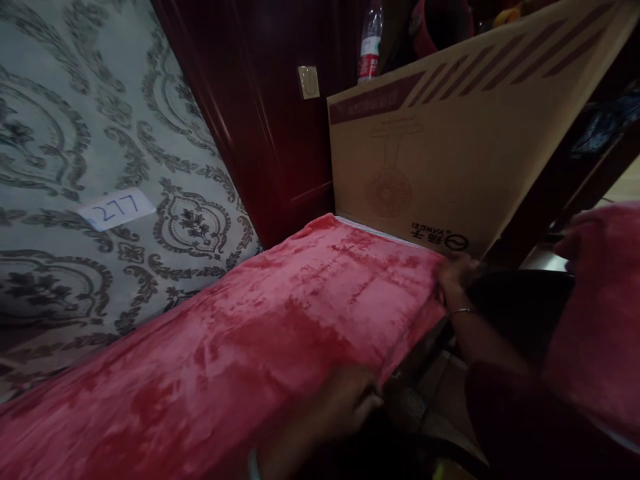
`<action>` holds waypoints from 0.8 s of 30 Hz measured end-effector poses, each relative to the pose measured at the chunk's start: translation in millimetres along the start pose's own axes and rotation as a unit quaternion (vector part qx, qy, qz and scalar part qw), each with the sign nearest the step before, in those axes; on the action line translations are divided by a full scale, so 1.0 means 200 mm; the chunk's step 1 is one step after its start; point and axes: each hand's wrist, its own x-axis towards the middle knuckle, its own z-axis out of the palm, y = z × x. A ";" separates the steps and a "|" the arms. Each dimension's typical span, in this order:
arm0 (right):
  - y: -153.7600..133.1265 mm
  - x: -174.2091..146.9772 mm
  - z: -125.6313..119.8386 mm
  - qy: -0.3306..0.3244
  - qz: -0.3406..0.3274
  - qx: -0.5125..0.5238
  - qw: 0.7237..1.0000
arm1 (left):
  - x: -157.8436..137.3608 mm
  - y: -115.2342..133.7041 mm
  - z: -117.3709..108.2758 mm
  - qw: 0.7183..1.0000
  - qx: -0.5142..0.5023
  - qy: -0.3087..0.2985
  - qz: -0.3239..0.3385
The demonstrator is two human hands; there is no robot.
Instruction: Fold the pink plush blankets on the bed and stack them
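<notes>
A pink-red plush cover (290, 313) lies spread over a long, low surface along the wall. At its near edge my left hand (350, 397) is closed, pinching the cloth; motion blurs the fingers a little. My right hand (455, 273) grips the same cover at its far right corner, beside the cardboard box. Between the two hands the cover's edge hangs down as a loose flap (413, 333). A pale strip (380, 232) runs along the cover's far end.
Behind the cover's far end stands a large cardboard box (430, 147) with printed lettering. A plastic bottle (371, 47) is behind it. Patterned wallpaper (195, 227) bears a paper label (117, 208) reading 277. More pink plush cloth (600, 320) shows at right.
</notes>
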 end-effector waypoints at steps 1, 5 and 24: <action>-0.02 -0.01 0.00 0.012 -0.007 0.001 1.000 | 0.00 -0.02 -0.04 1.000 0.008 0.019 0.010; -0.21 -0.08 0.08 -0.015 -0.122 0.013 0.992 | 0.04 -0.16 -0.28 0.983 0.128 0.109 -0.079; -0.80 -0.19 0.80 -0.325 -0.259 -0.081 0.906 | 0.07 -0.70 -0.48 0.920 0.254 0.107 -0.279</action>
